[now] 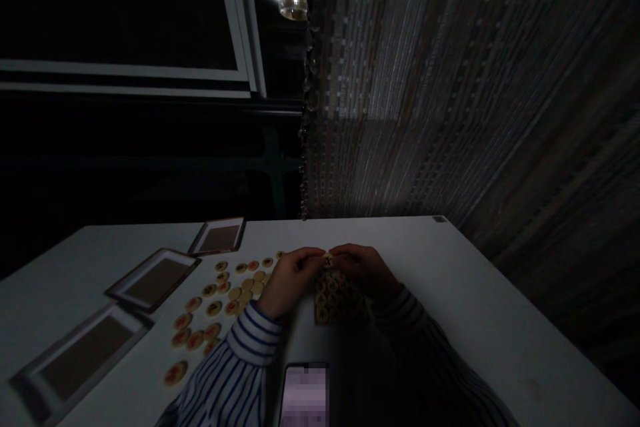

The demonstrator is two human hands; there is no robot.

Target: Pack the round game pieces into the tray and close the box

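Observation:
My left hand [293,279] and my right hand [367,270] meet over the middle of the white table [440,307], fingers bent inward. Between their fingertips is a round pale xiangqi piece [329,259] with a dark character, touched from both sides. Just below it, several more xiangqi pieces [336,299] lie packed close together in a block, partly shaded and partly covered by my right hand. Loose xiangqi pieces [214,308] are spread left of my left hand, some with red or dark characters, some showing blank faces.
A phone [304,395] with a lit screen lies at the near edge. Three flat framed trays [153,280] stand in a slanting row at the left. A strand curtain [400,93] hangs beyond the table, beside a dark window [120,10]. The room is dim.

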